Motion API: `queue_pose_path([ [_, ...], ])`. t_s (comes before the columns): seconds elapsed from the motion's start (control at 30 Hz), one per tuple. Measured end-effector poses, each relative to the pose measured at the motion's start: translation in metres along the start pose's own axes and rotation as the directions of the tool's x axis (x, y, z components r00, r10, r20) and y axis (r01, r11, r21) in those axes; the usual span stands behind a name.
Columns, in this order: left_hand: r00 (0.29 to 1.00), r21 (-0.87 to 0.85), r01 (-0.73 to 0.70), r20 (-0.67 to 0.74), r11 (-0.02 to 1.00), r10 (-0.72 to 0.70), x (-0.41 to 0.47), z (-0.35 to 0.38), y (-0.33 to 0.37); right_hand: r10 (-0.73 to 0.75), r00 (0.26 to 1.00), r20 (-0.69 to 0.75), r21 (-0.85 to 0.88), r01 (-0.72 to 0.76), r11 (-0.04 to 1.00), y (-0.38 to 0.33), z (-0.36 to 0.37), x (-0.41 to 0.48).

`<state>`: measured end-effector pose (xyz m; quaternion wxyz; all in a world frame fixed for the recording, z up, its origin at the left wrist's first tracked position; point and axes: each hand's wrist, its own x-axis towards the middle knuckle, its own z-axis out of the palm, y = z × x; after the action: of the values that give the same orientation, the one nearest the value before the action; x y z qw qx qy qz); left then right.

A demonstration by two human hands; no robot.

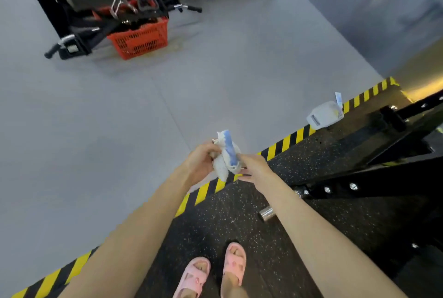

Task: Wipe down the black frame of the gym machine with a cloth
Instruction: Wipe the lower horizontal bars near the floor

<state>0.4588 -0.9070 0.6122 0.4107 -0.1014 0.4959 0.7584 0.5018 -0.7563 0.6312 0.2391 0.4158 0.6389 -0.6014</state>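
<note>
A crumpled white cloth with a blue stripe (227, 153) is held up in front of me between both hands. My left hand (201, 162) grips its left side with curled fingers. My right hand (254, 168) pinches its right edge. The black frame of the gym machine (374, 182) lies low at the right, with shiny bolts along its beams, an arm's length from the cloth. Nothing touches the frame.
I stand in pink slippers (213, 271) on black speckled matting edged by yellow-black hazard tape (203, 192). A translucent plastic jug (324, 115) lies by the tape. A chrome bar end (267, 213) sticks out near the frame. A red basket (141, 38) and another black machine (79, 26) stand far left on grey floor.
</note>
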Motion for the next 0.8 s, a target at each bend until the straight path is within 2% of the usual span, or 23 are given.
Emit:
queue_pose_path([
  [0.13, 0.999, 0.122, -0.013, -0.03, 0.992, 0.017, -0.02, 0.003, 0.076, -0.086, 0.992, -0.087, 0.088, 0.093, 0.992, -0.067, 0.008, -0.016],
  [0.23, 0.988, 0.26, -0.002, -0.146, 0.966, 0.041, -0.014, 0.01, 0.132, -0.144, 0.984, -0.107, 0.282, 0.169, 0.944, -0.129, -0.002, -0.02],
  [0.27, 0.985, 0.325, -0.007, -0.159, 0.946, 0.062, -0.012, 0.013, 0.141, -0.157, 0.983, -0.095, 0.298, 0.179, 0.938, -0.141, -0.003, -0.02],
  [0.33, 0.982, 0.499, -0.059, -0.127, 0.865, 0.14, 0.0, 0.027, 0.174, -0.226, 0.974, -0.032, 0.257, 0.226, 0.94, -0.184, -0.011, -0.02],
  [0.43, 0.981, 0.635, -0.157, 0.011, 0.756, 0.195, 0.027, 0.051, 0.219, -0.293, 0.956, 0.021, 0.179, 0.285, 0.942, -0.247, -0.019, -0.02],
  [0.6, 0.965, 0.717, -0.256, 0.15, 0.648, 0.215, 0.086, 0.083, 0.28, -0.334, 0.935, -0.115, 0.127, 0.348, 0.929, -0.335, -0.047, -0.01],
  [0.73, 0.923, 0.69, -0.375, 0.219, 0.619, 0.315, 0.13, 0.105, 0.32, -0.408, 0.899, -0.162, -0.056, 0.404, 0.913, -0.386, -0.061, 0.007],
  [0.8, 0.902, 0.673, -0.423, 0.25, 0.607, 0.351, 0.158, 0.109, 0.347, -0.482, 0.858, -0.179, -0.143, 0.462, 0.875, -0.415, -0.067, 0.024],
])
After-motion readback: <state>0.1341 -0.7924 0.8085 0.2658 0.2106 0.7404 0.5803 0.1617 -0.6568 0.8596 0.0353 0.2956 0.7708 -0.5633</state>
